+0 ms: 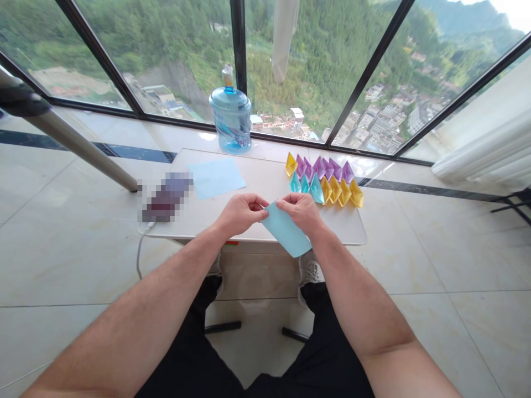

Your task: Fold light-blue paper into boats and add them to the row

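Note:
A folded sheet of light blue paper (pixel 287 232) is held up over the table's front edge, its lower end hanging past it. My left hand (pixel 244 213) pinches its upper left corner between thumb and fingers. At the top edge, my right hand (pixel 302 211) grips the same sheet, thumb on the near face. Another light blue sheet (pixel 216 178) lies flat on the table to the left. Behind my right hand stand two rows of folded paper boats: purple boats (pixel 319 166) at the back, turquoise boats (pixel 317 189) and yellow boats (pixel 343 192) in front.
The low white table (pixel 265 166) has rounded corners. A blurred-out object (pixel 168 198) with a cable (pixel 139 251) lies at its left end. Beyond the far edge stands a large blue water jug (pixel 231 119) by the window. A slanting pole (pixel 91 138) rises at left.

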Motion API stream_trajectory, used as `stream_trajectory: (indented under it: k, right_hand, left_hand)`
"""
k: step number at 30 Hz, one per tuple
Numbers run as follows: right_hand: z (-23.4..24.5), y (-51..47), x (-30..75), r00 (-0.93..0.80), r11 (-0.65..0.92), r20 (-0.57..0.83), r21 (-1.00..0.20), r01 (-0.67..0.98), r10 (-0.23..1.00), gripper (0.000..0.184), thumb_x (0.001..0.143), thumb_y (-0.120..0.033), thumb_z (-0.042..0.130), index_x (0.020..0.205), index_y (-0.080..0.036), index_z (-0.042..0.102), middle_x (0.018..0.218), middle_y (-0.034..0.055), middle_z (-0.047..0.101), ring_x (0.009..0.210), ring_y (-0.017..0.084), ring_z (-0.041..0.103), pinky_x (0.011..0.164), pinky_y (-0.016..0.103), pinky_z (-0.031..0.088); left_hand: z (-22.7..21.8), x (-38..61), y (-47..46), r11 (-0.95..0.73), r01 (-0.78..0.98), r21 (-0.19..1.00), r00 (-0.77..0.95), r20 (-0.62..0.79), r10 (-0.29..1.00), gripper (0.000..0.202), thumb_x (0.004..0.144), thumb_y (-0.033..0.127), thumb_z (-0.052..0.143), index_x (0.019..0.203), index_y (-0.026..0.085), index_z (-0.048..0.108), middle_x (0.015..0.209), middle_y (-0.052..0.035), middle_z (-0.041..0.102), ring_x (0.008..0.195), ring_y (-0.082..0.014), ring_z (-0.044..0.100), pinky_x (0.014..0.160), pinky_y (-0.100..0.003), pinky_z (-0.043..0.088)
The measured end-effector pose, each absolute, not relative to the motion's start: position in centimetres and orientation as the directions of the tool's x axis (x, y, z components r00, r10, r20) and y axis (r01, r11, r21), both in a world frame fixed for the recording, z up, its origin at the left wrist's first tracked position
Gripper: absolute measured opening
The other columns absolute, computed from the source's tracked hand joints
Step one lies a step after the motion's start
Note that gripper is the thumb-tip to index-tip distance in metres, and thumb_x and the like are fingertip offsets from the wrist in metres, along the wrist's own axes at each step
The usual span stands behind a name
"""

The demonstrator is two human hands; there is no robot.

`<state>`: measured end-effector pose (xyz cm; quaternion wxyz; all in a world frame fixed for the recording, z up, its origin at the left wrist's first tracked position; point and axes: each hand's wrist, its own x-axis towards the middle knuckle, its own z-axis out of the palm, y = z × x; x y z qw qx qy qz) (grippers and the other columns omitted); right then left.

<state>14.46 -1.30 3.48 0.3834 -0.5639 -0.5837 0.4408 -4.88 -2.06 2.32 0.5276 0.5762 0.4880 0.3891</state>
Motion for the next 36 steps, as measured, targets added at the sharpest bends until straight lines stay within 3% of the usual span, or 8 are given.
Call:
stream_trajectory:
  k: [8, 17, 23, 31, 36]
  right_hand:
    - [3.8, -1.4, 14.5, -0.063, -0.028, -0.049, -0.953, 0.301, 0.997, 0.028, 0.071, -0.044, 0.073, 0.068, -0.017, 0.071, 0.062, -0.0008, 0.062, 0.057, 0.011, 0.049, 0.051, 0.025, 0.037]
    - [2.1, -1.5, 12.5, 0.186, -0.025, -0.017, -0.999, 0.039, 0.982, 0.030, 0.070, -0.048, 0.073, 0.067, -0.019, 0.067, 0.060, -0.0025, 0.059, 0.055, 0.011, 0.047, 0.052, 0.026, 0.038]
    - [1.8, -1.8, 11.3, 0.300, 0.012, 0.002, -0.999, -0.032, 0.954, 0.028, 0.070, -0.045, 0.072, 0.066, -0.019, 0.063, 0.058, -0.0043, 0.054, 0.056, 0.010, 0.043, 0.054, 0.025, 0.037]
    - [1.9, -1.9, 10.6, 0.335, 0.004, -0.015, -0.998, -0.055, 0.942, 0.027, 0.069, -0.044, 0.071, 0.064, -0.020, 0.060, 0.056, -0.0059, 0.048, 0.056, 0.010, 0.040, 0.055, 0.026, 0.038]
    - [2.1, -1.6, 10.7, 0.339, -0.013, -0.023, -0.999, -0.033, 0.940, 0.027, 0.070, -0.046, 0.068, 0.066, -0.021, 0.058, 0.060, -0.0048, 0.049, 0.058, 0.011, 0.042, 0.057, 0.026, 0.040]
  left_hand:
    - [2.5, -4.8, -2.1, 0.049, 0.105, 0.993, 0.197, -0.069, 0.978, 0.025, 0.063, 0.029, 0.080, 0.083, 0.014, 0.075, 0.071, -0.0045, 0.074, 0.065, -0.0170, 0.066, 0.059, -0.027, 0.053]
    - [1.4, -2.4, -2.7, 0.197, -0.311, 0.930, -0.048, -0.222, 0.974, 0.039, 0.056, 0.041, 0.090, 0.073, 0.014, 0.067, 0.071, -0.0030, 0.070, 0.067, -0.0154, 0.065, 0.067, -0.030, 0.055]
    - [1.7, -1.8, -2.6, 0.126, -0.340, 0.932, -0.148, -0.185, 0.971, 0.042, 0.061, 0.052, 0.084, 0.070, 0.014, 0.066, 0.062, 0.0001, 0.060, 0.058, -0.0116, 0.056, 0.060, -0.026, 0.049]
    - [2.1, -1.6, -2.3, 0.062, -0.420, 0.905, -0.268, -0.189, 0.945, 0.033, 0.056, 0.037, 0.085, 0.068, 0.017, 0.062, 0.062, 0.0036, 0.058, 0.058, -0.0088, 0.052, 0.059, -0.023, 0.046]
    - [2.3, -1.8, -2.0, 0.067, -0.402, 0.913, -0.294, -0.198, 0.935, 0.029, 0.066, 0.039, 0.076, 0.071, 0.019, 0.055, 0.061, 0.0048, 0.057, 0.056, -0.0094, 0.054, 0.059, -0.024, 0.047]
